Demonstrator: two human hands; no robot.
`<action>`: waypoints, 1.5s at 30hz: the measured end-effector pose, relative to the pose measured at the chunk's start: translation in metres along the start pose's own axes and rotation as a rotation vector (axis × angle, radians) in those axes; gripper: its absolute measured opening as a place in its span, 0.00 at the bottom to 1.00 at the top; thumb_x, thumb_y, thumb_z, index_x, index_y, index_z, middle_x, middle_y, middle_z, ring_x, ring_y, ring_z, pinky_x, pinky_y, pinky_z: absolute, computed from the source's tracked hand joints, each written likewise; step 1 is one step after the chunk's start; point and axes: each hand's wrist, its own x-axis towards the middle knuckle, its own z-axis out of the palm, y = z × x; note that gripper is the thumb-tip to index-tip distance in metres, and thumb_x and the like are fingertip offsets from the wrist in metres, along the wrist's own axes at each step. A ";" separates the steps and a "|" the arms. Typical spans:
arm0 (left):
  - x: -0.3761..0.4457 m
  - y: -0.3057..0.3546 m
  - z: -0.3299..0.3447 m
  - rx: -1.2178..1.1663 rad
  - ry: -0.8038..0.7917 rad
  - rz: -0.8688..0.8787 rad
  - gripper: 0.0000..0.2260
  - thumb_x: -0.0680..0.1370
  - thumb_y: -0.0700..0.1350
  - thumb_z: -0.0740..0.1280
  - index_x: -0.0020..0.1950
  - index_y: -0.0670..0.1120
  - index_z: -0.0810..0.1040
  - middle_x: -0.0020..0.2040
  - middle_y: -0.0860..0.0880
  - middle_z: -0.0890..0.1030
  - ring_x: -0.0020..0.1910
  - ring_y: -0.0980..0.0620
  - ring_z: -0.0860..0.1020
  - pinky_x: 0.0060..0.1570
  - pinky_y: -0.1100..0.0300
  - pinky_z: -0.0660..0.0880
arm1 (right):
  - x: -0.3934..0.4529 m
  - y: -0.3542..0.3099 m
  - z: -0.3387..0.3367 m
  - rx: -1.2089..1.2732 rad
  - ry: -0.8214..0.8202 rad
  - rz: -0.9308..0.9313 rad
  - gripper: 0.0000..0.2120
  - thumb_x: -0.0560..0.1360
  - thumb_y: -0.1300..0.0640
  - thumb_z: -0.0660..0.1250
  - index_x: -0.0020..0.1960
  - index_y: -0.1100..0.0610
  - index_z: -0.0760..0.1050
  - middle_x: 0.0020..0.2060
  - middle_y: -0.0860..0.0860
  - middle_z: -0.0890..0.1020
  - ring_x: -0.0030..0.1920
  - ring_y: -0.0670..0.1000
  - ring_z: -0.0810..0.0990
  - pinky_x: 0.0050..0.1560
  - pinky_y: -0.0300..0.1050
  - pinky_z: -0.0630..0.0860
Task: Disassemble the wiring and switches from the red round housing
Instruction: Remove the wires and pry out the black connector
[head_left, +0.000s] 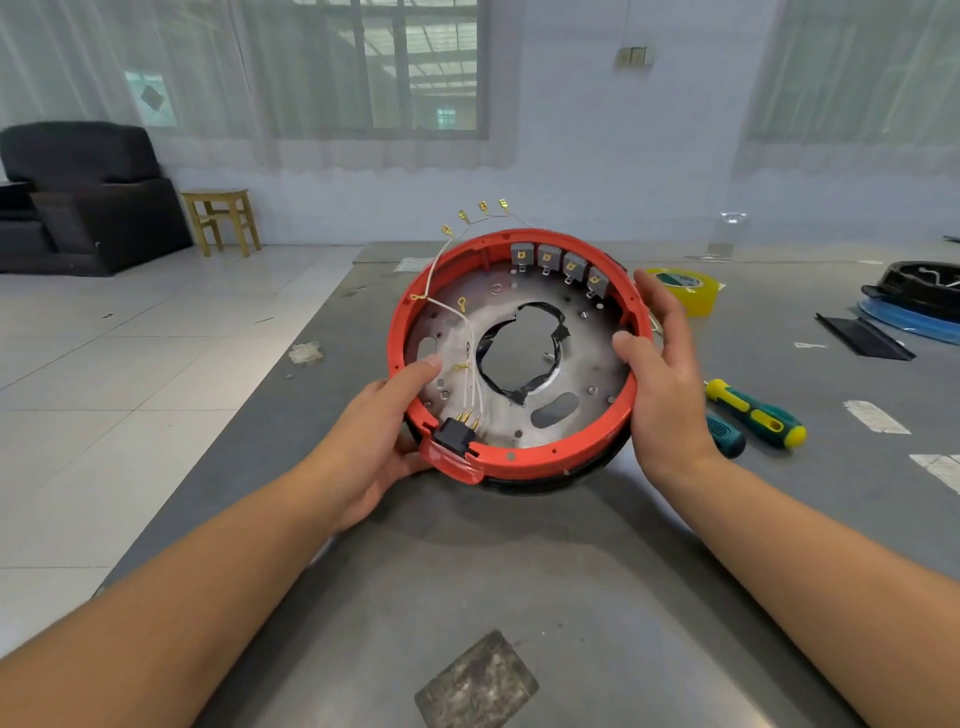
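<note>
Head view: red round housing (400, 332) held tilted up off the grey bench (519, 597), open face toward camera. Left hand (379, 436) curled on the lower-left rim, thumb inside on the metal plate (587, 358); right hand (665, 374) clasps the right rim, thumb over the edge. Four grey switches (558, 262) seated along the upper inner wall. White wires (470, 364) run from the black connector block (454, 435) at the bottom rim; several brass terminals (472, 215) hang free above the rim. Judgement: terminals look unplugged, switches not yet out. Next: free one hand, pull the switches, then the connector. Screwdrivers (753, 415) lie near the right hand.
</note>
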 end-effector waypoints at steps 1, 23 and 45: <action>0.002 -0.001 -0.002 0.016 0.012 -0.004 0.15 0.75 0.58 0.75 0.33 0.52 0.81 0.34 0.51 0.78 0.33 0.51 0.81 0.43 0.50 0.85 | 0.000 0.000 0.000 -0.034 -0.004 -0.004 0.26 0.75 0.50 0.65 0.71 0.35 0.71 0.71 0.46 0.75 0.68 0.49 0.77 0.68 0.56 0.75; 0.007 -0.009 0.027 -0.433 0.115 0.100 0.30 0.80 0.48 0.73 0.78 0.43 0.66 0.68 0.39 0.82 0.64 0.37 0.83 0.65 0.30 0.76 | -0.023 0.021 0.039 0.289 -0.186 0.397 0.34 0.67 0.65 0.69 0.70 0.46 0.69 0.50 0.55 0.83 0.42 0.54 0.84 0.40 0.49 0.81; 0.023 0.001 0.029 -0.573 0.246 0.207 0.31 0.82 0.72 0.55 0.66 0.50 0.84 0.57 0.48 0.82 0.68 0.38 0.74 0.65 0.48 0.75 | -0.008 0.030 0.046 0.289 -0.122 0.346 0.35 0.64 0.68 0.67 0.68 0.45 0.72 0.44 0.49 0.82 0.42 0.52 0.81 0.41 0.48 0.81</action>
